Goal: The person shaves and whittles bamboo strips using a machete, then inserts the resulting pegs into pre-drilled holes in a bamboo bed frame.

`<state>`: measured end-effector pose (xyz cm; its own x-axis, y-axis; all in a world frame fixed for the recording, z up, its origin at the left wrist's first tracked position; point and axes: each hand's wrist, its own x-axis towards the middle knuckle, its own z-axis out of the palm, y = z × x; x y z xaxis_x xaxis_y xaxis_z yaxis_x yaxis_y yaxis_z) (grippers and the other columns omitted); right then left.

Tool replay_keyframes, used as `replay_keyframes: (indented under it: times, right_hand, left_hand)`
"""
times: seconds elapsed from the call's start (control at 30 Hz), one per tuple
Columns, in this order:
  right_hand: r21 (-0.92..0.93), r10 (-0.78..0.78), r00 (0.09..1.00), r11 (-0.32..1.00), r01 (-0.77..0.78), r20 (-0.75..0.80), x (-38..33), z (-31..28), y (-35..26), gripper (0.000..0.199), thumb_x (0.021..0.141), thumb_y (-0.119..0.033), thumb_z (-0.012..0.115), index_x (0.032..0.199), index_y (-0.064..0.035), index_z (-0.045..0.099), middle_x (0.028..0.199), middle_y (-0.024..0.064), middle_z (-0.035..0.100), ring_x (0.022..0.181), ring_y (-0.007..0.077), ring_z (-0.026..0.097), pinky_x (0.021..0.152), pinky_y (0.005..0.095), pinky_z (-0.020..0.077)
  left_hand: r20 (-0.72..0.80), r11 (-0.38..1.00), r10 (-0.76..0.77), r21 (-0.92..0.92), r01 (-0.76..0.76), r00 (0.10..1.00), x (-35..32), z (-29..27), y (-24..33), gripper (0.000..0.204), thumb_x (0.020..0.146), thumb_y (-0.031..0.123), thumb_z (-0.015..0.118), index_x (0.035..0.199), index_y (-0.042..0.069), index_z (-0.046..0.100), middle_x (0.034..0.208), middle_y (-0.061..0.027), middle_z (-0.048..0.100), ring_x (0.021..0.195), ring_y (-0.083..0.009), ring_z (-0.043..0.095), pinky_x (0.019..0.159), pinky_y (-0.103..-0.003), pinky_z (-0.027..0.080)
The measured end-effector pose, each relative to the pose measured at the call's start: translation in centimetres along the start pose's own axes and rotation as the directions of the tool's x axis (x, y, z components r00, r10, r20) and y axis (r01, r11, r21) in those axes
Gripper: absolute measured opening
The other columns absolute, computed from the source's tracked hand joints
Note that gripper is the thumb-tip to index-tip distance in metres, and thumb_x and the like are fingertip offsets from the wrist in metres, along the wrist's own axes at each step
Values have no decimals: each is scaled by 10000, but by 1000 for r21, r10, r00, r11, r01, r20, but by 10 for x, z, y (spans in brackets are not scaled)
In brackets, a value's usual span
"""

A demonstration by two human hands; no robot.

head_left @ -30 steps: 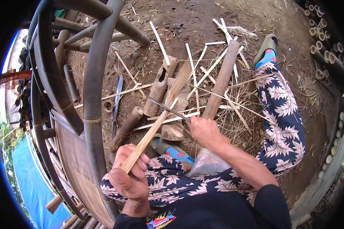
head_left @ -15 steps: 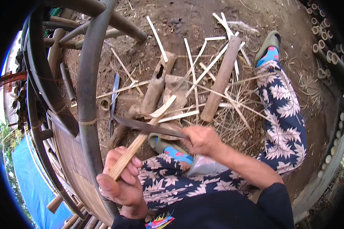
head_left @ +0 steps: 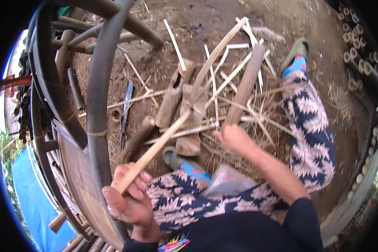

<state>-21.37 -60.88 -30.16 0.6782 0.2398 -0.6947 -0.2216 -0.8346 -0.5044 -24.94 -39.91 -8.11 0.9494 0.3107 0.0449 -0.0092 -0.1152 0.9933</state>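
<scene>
In my left hand (head_left: 131, 199), fingers and thumb close around the near end of a pale bamboo strip (head_left: 155, 150), which slants up and away to the right. My right hand (head_left: 234, 137) grips a knife (head_left: 205, 116); its handle is hidden in the fist and the blade is foreshortened and blurred. The blade's far part meets the strip about midway along its visible length. Beyond the blade, a long peeled length (head_left: 212, 59) of the bamboo bows upward and to the right.
A bamboo frame (head_left: 97, 105) rises close on the left. A bamboo tube (head_left: 244, 86), bamboo pieces (head_left: 169, 105), a block (head_left: 188, 145) and a long blue-edged blade (head_left: 126, 107) lie on the dirt among shavings. A plastic bag (head_left: 231, 179) rests by my legs.
The knife has moved away from my left hand along the strip, my right hand going forward and right. The peeled length is now far longer. My left hand has hardly moved.
</scene>
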Motion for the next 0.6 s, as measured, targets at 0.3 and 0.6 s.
replay_keyframes:
  times: [0.3,0.6]
  right_hand:
    - [-22,-338,907,939,344,-250,-28,9,5,326,997,-270,491,896,17,609,684,232,662,656,402,686,562,477,566]
    - [-53,-332,922,943,328,-198,-30,-10,-8,317,972,-291,536,874,-10,645,673,192,667,585,323,680,508,421,560]
  left_hand:
    - [47,998,32,51,-34,998,-10,10,-3,654,1036,559,225,561,127,351,657,-64,420,707,-203,469,715,-312,420]
    - [28,997,-5,82,3,1000,-13,-2,-3,691,983,662,248,551,135,360,654,-61,450,688,-207,513,777,-341,415]
